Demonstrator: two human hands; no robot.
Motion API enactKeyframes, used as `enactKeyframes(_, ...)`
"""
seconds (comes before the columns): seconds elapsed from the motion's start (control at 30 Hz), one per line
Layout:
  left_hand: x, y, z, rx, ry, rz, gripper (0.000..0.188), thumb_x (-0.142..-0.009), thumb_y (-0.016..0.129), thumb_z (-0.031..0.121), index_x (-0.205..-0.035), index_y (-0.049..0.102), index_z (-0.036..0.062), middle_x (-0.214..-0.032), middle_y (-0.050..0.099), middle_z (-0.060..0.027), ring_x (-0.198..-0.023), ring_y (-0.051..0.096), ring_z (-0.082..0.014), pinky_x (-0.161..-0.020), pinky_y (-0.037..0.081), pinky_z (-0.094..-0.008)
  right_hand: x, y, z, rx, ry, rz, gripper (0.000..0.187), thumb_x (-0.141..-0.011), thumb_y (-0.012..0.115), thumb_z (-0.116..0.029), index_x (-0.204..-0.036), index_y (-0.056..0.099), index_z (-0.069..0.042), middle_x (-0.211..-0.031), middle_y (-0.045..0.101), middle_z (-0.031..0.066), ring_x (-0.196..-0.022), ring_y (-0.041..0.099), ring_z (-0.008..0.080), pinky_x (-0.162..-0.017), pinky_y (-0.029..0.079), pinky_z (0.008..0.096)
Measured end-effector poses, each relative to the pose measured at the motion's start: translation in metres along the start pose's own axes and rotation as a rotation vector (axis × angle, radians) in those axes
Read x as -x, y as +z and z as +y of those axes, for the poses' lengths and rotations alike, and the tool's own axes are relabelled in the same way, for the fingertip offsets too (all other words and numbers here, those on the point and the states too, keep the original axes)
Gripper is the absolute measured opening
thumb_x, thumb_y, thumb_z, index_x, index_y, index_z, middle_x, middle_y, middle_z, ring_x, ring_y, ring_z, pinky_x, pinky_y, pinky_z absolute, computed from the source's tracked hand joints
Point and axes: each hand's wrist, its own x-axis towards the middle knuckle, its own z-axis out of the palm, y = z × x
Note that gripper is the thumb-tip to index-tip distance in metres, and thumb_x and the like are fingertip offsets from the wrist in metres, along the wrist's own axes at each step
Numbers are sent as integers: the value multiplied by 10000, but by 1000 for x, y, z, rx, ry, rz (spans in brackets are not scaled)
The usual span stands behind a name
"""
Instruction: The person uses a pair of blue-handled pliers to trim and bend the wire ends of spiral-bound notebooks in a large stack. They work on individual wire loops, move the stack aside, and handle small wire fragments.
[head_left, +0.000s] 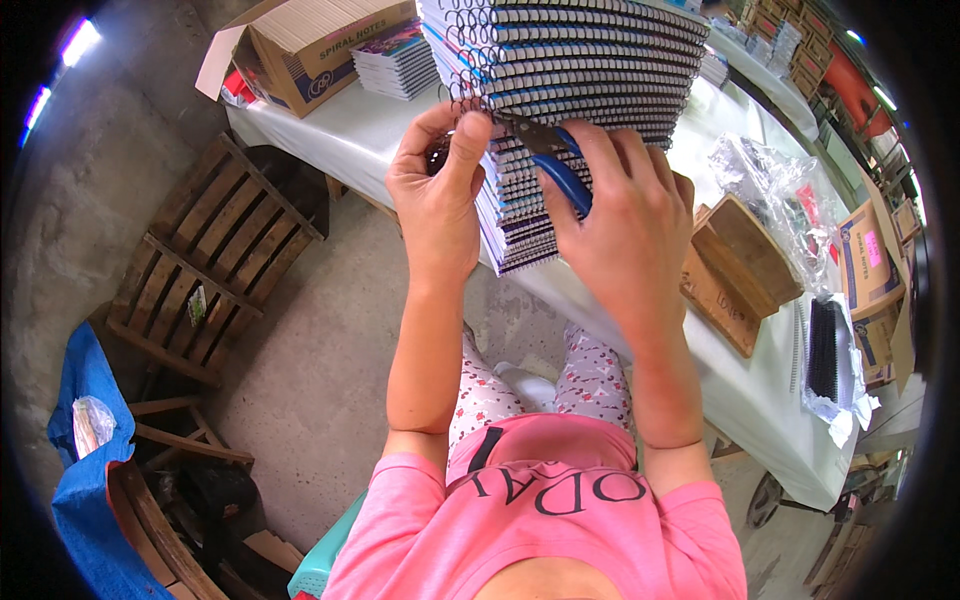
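Observation:
A tall stack of spiral-bound notebooks [590, 75] stands at the edge of the white-covered table, its dark coil bindings facing me. My right hand [625, 195] is wrapped round a pair of cutting pliers [565, 180] with blue handles. The pliers' dark jaws reach to the left end of the bindings, close to my left fingertips. My left hand [440, 180] is closed, thumb against fingers, at that same corner of the stack. A piece of dark spiral coil [437, 156] shows within its fingers. The exact spot where the jaws meet the coil is too small to tell.
An open cardboard box [310, 55] and a smaller notebook pile [396, 62] sit at the back left. Right of the stack lie a wooden angled block [738, 272], clear plastic wrap [760, 185] and black coils [824, 348] on paper. A slatted wooden rack [215, 255] stands left.

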Motion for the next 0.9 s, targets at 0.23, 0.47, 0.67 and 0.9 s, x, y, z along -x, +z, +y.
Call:
enactKeyframes(0.23, 0, 2, -4, -261, 199, 104, 224, -811, 714, 149, -946, 630, -9, -751, 600, 15, -598, 450, -22, -518, 337, -149, 1, 9, 10, -98, 34, -123, 420, -620, 724, -139, -1021, 601, -149, -838, 574, 63, -794, 591, 261, -659, 449, 400)
enactKeyframes(0.47, 1, 0, -2, -351, 250, 107, 248, -829, 696, 152, -990, 630, -25, -739, 572, 33, -627, 454, -20, -543, 344, -149, 0, -5, 15, -164, 12, -96, 367, -713, 692, -141, -1067, 596, -154, -865, 600, 60, -790, 599, 276, -711, 454, 402)
enactKeyframes(0.67, 3, 4, 4, -291, 169, 73, 252, -860, 659, 192, -1006, 631, -11, -767, 607, -17, -571, 435, -13, -473, 301, -153, -8, -6, 8, -30, 10, 7, 386, -718, 694, -184, -1088, 591, -153, -944, 568, 55, -894, 564, 260, -777, 425, 406)
enactKeyframes(0.9, 5, 2, 2, -334, 206, 84, 238, -880, 631, 188, -1022, 638, -3, -787, 634, -43, -573, 444, -7, -458, 295, -155, -9, -13, 6, -4, 7, -23, 394, -693, 701, -195, -1069, 592, -147, -925, 563, 44, -878, 563, 254, -753, 419, 415)
